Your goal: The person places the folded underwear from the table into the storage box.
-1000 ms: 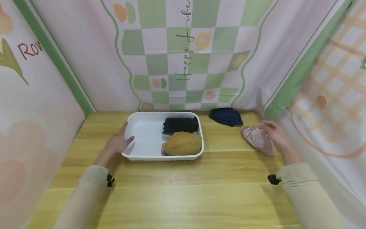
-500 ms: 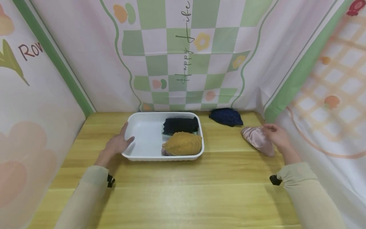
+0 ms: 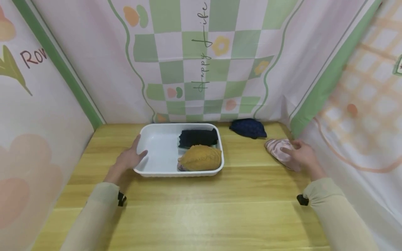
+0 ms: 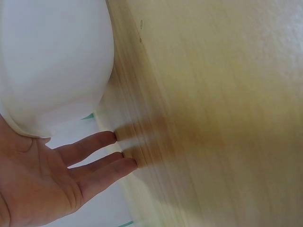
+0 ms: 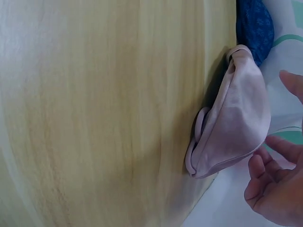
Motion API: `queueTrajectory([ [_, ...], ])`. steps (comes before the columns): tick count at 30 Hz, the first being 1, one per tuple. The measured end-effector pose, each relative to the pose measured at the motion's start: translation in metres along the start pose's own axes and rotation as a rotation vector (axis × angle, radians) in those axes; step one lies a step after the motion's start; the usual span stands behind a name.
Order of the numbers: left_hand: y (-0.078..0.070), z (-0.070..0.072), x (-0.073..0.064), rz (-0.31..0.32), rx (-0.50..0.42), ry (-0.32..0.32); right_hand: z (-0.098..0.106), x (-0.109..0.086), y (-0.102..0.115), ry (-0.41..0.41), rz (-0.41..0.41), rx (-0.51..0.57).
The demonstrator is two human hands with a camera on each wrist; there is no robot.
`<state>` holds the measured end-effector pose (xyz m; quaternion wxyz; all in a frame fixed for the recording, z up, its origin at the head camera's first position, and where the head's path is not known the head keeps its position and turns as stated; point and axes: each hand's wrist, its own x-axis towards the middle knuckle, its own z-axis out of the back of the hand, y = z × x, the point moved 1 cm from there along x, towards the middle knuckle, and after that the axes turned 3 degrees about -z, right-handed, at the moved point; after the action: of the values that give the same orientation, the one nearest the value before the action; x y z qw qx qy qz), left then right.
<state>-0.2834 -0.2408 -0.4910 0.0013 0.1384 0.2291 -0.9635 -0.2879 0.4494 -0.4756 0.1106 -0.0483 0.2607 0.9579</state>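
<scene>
A folded pink satin bra [image 5: 236, 113] lies on the right side of the table. My right hand [image 3: 304, 154] is at its right side, fingers spread: in the head view the thumb overlaps the bra, while in the right wrist view the fingertips are right at its edge and the thumb stands apart. At the left end of a white tray [image 3: 157, 173], my left hand [image 3: 128, 157] rests with the thumb over the rim. Its fingers [image 4: 106, 179] extend straight down outside the wall to the table. In the tray's right half sit a mustard bra [image 3: 201, 158] and a black folded garment [image 3: 198, 138].
A navy patterned bra [image 3: 248, 128] lies near the back edge, behind the pink one. Printed curtains [image 3: 204, 69] hang close behind the wooden table [image 3: 201, 209] and along both sides.
My right hand has lowered a little and its thumb has spread from the fingers, now overlapping the pink bra. My left hand and the tray stay in place.
</scene>
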Motion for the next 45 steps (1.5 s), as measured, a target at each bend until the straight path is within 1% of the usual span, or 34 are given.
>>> queueTrajectory([
  [3, -0.001, 0.000, -0.001, 0.001, -0.002, -0.001, -0.002, -0.001, -0.004, -0.008, 0.026, -0.084],
  [5, -0.001, 0.001, -0.001, 0.005, -0.004, -0.001, -0.003, -0.002, -0.006, -0.001, 0.037, -0.117],
  [10, 0.000, 0.001, -0.001, 0.011, -0.002, -0.004, -0.010, -0.003, -0.013, 0.027, 0.056, -0.135],
  [17, 0.002, 0.000, 0.002, -0.006, 0.007, -0.008, -0.016, -0.006, -0.014, 0.021, 0.073, -0.197],
  [22, 0.002, -0.002, 0.001, -0.006, -0.003, -0.007, -0.020, -0.009, -0.013, 0.014, 0.081, -0.200],
  [28, 0.003, -0.002, 0.002, -0.022, 0.006, -0.019, -0.026, -0.006, -0.015, -0.002, 0.098, -0.206],
  [30, 0.002, -0.001, 0.003, -0.027, 0.006, -0.021, -0.028, -0.004, -0.017, -0.004, 0.102, -0.197],
  [34, 0.002, -0.002, 0.003, -0.034, 0.010, -0.016, -0.031, -0.002, -0.021, 0.005, 0.080, -0.161],
  [36, 0.003, -0.003, 0.002, -0.035, 0.018, -0.011, -0.031, -0.003, -0.021, -0.008, 0.075, -0.136],
  [40, 0.002, -0.004, 0.001, -0.037, 0.026, -0.001, -0.027, -0.006, -0.005, -0.041, 0.079, -0.075],
  [42, 0.002, -0.003, 0.001, -0.042, 0.029, -0.009, -0.023, -0.005, 0.009, -0.047, 0.088, -0.054],
  [45, 0.001, 0.000, 0.003, -0.057, 0.027, -0.026, -0.019, -0.001, 0.032, -0.031, 0.098, -0.033],
])
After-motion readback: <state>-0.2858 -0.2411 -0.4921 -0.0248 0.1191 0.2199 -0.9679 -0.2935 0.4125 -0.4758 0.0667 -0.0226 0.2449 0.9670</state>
